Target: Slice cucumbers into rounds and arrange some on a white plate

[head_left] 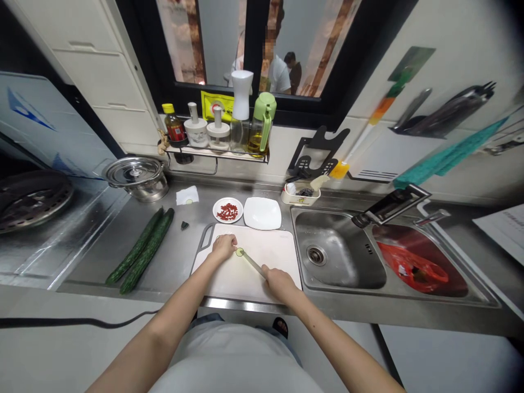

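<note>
My right hand [280,284] grips a knife [254,264], its blade pointing up and left across the white cutting board [262,289]. The knife's tip reaches a thin, pale green round slice [239,252], which looks like cucumber. Just left of that slice, my left hand [224,246] rests over the board with its fingers curled together; what they hold, if anything, is hidden. Behind the board stand a white plate of small red pieces [227,212] and a bare white square plate [262,213]. Two long cucumbers [143,248] lie side by side to the left.
A sink [339,251] adjoins the board on the right; a red plastic bag [411,268] lies in its second basin. A lidded steel pot [137,177], a paper scrap [187,195] and a dark green end piece [185,225] are at left. Bottles stand on a wall rack [221,153].
</note>
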The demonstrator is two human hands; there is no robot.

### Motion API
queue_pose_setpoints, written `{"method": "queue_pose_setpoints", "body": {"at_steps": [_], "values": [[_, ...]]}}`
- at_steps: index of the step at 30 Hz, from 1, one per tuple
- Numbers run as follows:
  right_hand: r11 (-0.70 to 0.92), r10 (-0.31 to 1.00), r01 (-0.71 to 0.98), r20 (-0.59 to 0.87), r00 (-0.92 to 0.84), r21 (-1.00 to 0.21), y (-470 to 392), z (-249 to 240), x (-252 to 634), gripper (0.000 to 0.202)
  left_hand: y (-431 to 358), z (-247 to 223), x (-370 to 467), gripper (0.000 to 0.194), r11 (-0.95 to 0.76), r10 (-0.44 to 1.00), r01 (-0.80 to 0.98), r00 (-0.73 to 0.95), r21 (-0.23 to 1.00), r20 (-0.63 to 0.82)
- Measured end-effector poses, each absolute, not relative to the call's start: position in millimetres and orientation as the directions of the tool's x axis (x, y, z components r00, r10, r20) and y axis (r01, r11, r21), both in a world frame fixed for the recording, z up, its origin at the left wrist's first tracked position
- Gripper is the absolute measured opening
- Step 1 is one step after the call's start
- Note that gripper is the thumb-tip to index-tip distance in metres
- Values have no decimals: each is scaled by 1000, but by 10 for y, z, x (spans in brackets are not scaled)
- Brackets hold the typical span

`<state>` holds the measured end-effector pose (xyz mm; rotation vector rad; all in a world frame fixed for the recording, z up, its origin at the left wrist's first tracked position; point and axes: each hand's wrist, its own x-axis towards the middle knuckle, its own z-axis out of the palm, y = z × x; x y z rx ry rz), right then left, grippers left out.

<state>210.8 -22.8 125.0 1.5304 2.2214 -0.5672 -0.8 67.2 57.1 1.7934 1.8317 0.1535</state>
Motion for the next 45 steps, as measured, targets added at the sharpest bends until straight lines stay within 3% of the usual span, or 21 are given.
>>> {"method": "queue_pose_setpoints", "body": {"at_steps": [45], "values": [[333, 801, 939, -499, -331, -89, -217, 1122, 2080, 34, 748, 515, -13, 19, 112, 933, 897, 53, 428, -355]]}}
